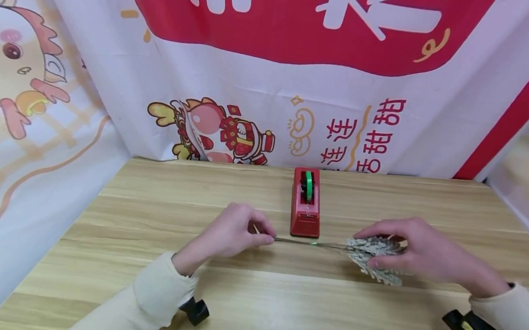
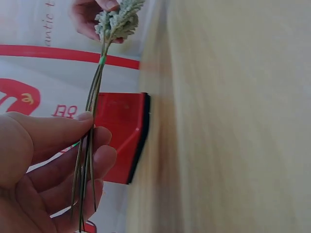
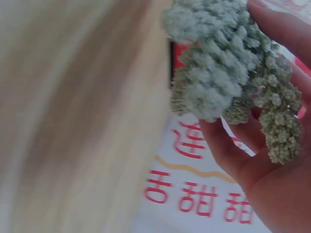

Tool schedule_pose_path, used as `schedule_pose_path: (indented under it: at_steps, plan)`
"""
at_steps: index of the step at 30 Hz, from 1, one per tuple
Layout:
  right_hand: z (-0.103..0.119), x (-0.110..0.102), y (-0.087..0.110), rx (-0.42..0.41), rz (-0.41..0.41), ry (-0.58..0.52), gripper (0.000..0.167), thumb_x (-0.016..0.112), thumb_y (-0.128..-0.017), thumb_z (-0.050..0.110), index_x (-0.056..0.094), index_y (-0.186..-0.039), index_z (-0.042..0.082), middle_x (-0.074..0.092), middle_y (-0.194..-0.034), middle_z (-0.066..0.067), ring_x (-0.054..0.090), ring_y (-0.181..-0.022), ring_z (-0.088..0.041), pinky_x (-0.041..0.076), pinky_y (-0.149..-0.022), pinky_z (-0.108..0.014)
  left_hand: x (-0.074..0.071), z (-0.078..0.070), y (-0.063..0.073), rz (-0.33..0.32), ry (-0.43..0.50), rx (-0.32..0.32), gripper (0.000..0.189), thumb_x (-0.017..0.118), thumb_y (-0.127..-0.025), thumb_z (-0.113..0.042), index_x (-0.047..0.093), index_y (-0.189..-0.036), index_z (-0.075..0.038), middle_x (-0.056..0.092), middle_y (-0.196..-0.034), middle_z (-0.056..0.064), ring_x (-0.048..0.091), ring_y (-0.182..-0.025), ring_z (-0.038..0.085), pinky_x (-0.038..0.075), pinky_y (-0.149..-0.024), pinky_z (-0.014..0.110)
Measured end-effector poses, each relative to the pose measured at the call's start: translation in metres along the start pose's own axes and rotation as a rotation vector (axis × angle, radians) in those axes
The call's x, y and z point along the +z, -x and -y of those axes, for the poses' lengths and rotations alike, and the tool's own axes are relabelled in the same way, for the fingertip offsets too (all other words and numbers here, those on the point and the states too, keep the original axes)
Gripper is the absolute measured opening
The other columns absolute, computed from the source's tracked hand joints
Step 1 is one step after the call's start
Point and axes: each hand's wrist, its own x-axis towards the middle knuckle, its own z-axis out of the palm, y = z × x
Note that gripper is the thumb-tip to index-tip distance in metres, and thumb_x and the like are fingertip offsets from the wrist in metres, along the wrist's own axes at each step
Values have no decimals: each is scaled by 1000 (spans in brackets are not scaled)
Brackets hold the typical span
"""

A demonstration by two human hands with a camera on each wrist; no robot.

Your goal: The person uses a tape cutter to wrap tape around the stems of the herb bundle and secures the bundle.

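Observation:
A small bunch of dried flowers (image 1: 376, 254) with pale grey-green heads stretches sideways between both hands, above the table. Thumb and fingers of my left hand (image 1: 236, 230) pinch its thin stems; in the left wrist view the loose stem ends (image 2: 83, 194) hang across the palm. A bit of green tape (image 2: 102, 60) circles the stems below the heads. My right hand (image 1: 418, 252) holds the flower heads (image 3: 218, 63) between thumb and fingers. Just behind the stems stands a red tape dispenser (image 1: 305, 225) with a green roll (image 1: 308, 185).
The wood-grain table (image 1: 281, 311) meets a printed white and red cloth (image 1: 262, 77) along its back edge. More printed cloth (image 1: 25, 177) hangs at the left side, and another sheet at the right. Black camera mounts sit at both wrists.

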Motion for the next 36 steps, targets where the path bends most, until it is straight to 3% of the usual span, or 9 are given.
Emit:
schedule_pose_path:
  at_steps: [6, 13, 22, 30, 36]
  plan:
    - [-9, 14, -1, -18, -50, 31, 44, 84, -89, 46, 74, -128, 30, 77, -123, 11, 68, -104, 1, 60, -86, -26, 7, 14, -4, -8, -29, -3, 4, 85, -92, -22, 82, -93, -18, 77, -86, -12, 61, -76, 8, 47, -70, 25]
    - [-11, 20, -9, 70, -19, 65, 45, 84, -87, 49, 75, -128, 33, 75, -126, 12, 69, -111, -5, 59, -93, -30, 15, 24, -6, 7, 8, -62, 6, 85, -92, -21, 83, -92, -15, 77, -84, -9, 62, -77, 8, 48, -70, 25]
    - [-14, 23, -12, 137, 35, 59, 51, 85, -86, 52, 73, -132, 34, 74, -131, 9, 68, -114, -12, 58, -95, -32, 15, 27, -3, 6, 4, -93, 3, 85, -91, -18, 83, -94, -18, 76, -85, -10, 60, -76, 12, 47, -69, 26]
    - [-13, 22, -11, 125, 48, 71, 62, 83, -87, 55, 69, -140, 26, 71, -141, 2, 67, -130, -26, 54, -105, -57, 15, 28, -2, -10, -13, -93, 5, 83, -94, -23, 82, -94, -18, 74, -85, -9, 59, -75, 11, 47, -68, 26]
    - [-11, 18, -9, 104, 40, 100, 72, 80, -86, 62, 65, -145, 23, 68, -145, -1, 66, -128, -24, 56, -104, -55, 12, 25, 0, -46, -36, -108, 5, 80, -97, -25, 81, -98, -20, 73, -89, -8, 60, -79, 13, 48, -72, 29]
